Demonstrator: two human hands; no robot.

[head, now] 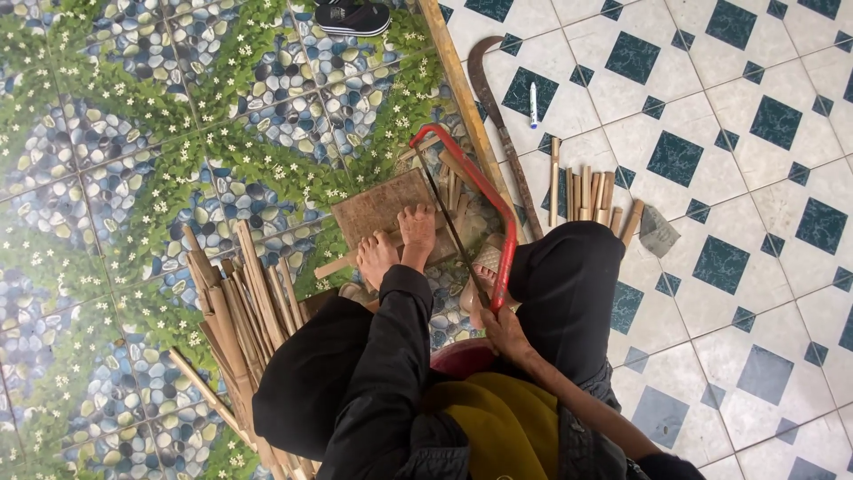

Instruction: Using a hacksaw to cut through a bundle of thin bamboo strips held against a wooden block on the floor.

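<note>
One red-framed hacksaw (484,209), one sickle (498,116), one pen (533,105), one sandal (353,18)

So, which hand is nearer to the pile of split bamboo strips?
Left. The left hand is hidden behind the foot, just right of the strips. The right hand holds the red saw, farther right.

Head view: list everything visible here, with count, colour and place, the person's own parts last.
Hacksaw: one, red frame, centre, over the board.
Wooden board: one, brown, under the feet.
Split sticks: a pile, tan, lower left.
Short sticks: a row, tan, right of centre.
Long pole: one, tan, top centre.
Curved blade: one, rusty, beside the pole.
Marker: one, white and blue, top.
Sandal: one, black, top edge.
Feet: two, bare, on the board.
Right hand: grips the saw handle.
Left hand: hidden by the sleeve.
</note>
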